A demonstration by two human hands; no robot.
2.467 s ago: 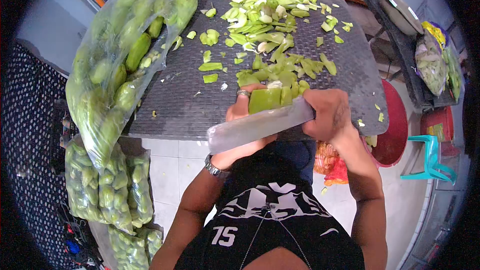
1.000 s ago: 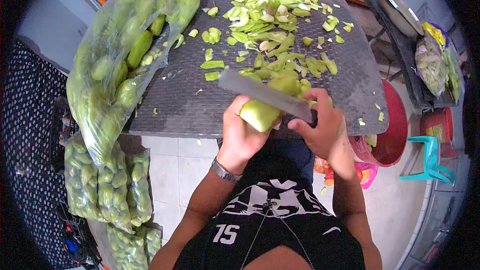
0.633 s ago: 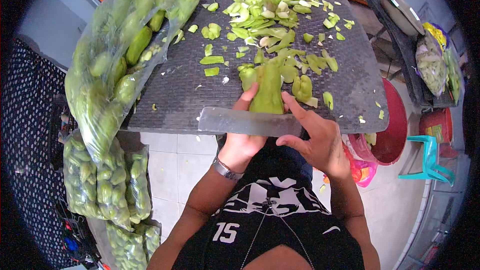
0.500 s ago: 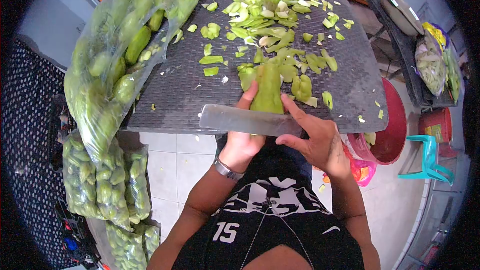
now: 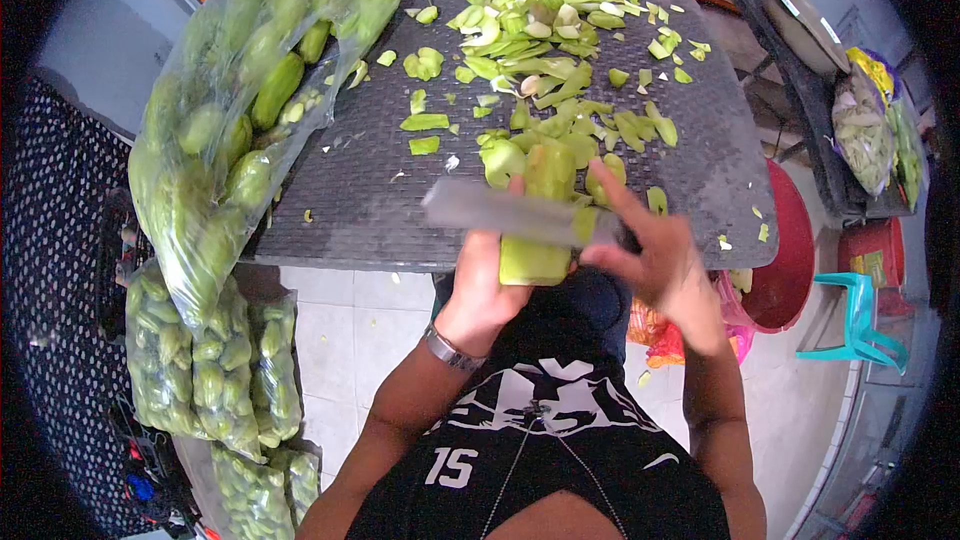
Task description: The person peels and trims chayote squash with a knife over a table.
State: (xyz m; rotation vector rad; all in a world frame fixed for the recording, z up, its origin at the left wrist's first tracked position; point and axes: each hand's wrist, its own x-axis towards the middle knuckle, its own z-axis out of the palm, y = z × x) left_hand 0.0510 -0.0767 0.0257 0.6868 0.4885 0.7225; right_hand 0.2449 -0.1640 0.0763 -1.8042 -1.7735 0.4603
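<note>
A pale green chayote-like vegetable (image 5: pixel 534 262) is held in my left hand (image 5: pixel 486 282), upright over the table's near edge. My right hand (image 5: pixel 655 255) grips the handle of a wide knife (image 5: pixel 500 212), whose blurred blade lies across the middle of the vegetable and points left. Green slices and peelings (image 5: pixel 575 130) lie just beyond both hands on the dark woven table (image 5: pixel 370 210). Farther back is a larger heap of pale green slices (image 5: pixel 540 10).
A large clear bag of green vegetables (image 5: pixel 215 140) rests on the table's left side. More filled bags (image 5: pixel 205 370) stand below it. At the right are a red tub (image 5: pixel 785 250), a teal stool (image 5: pixel 858 320) and a dark side table (image 5: pixel 790 70) with bagged produce (image 5: pixel 862 130).
The knife has risen from the near end of the vegetable to across its middle. My right hand has moved slightly right, and the vegetable is a little closer to my body.
</note>
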